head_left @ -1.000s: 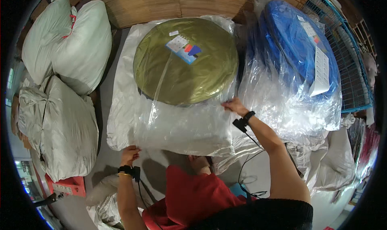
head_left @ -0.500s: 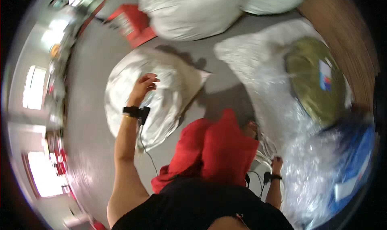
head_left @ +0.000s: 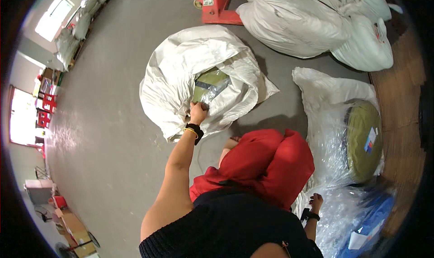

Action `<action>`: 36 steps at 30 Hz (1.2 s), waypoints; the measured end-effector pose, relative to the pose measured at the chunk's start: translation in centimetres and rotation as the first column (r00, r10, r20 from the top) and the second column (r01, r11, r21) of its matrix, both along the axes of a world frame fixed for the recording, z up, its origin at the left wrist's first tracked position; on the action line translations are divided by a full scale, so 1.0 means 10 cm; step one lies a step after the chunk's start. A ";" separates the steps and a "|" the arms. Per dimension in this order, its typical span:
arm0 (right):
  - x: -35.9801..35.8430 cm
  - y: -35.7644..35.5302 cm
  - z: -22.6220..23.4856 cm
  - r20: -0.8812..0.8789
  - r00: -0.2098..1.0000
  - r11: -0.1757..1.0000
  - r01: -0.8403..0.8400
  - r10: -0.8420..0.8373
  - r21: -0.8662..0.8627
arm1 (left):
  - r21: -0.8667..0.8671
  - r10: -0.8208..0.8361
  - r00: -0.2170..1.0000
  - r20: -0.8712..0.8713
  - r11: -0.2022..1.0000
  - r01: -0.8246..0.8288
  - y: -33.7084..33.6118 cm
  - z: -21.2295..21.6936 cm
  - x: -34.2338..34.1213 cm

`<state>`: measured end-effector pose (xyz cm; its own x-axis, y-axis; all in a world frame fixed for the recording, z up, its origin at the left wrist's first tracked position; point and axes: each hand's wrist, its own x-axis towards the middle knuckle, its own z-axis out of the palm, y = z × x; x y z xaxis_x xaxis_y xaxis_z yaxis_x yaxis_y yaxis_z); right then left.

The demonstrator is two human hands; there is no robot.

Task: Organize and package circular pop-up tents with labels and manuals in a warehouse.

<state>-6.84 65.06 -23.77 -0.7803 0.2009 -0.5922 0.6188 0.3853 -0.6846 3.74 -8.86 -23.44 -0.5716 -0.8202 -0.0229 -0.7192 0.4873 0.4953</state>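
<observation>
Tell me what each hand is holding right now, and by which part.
The left hand grips the clear plastic wrap at the near edge of the olive green bundle inside the open white sack. The right hand rests on crumpled clear plastic; whether it grips cannot be told.

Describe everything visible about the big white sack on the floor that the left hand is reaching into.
The white sack lies slumped on the grey concrete floor, crumpled and creased; it looks like woven plastic. Its mouth gapes toward the person, showing an olive-green item in clear plastic wrap inside. The left hand, wearing a black wristband, grips the wrapped item at the opening. The sack's folded edges spread out flat at the right. It lies apart from the fuller white sacks beyond it.
</observation>
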 end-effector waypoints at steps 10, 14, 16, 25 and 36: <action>-0.08 -0.25 0.29 0.017 1.000 0.999 -0.007 0.006 0.051 | 0.235 0.496 0.819 -0.289 0.866 -0.441 -0.29 -0.19 0.55; -0.02 -0.30 0.23 0.067 0.997 0.999 -0.031 0.028 0.041 | 0.355 0.717 0.696 -0.020 0.656 -0.666 -0.57 -0.57 0.90; 0.06 -0.27 0.21 0.094 0.996 0.999 -0.004 0.000 0.042 | 0.512 0.762 0.645 -0.059 0.578 -0.635 -0.68 -0.72 0.98; -0.02 -0.09 0.28 0.082 0.996 0.999 -0.025 0.022 0.036 | 0.999 0.982 0.186 0.005 0.002 -0.040 -0.90 -0.43 0.80; -1.35 -2.22 3.03 -0.608 0.581 0.814 -0.544 0.541 0.203 | 0.911 0.953 0.211 -0.219 0.123 0.393 -0.91 1.16 0.18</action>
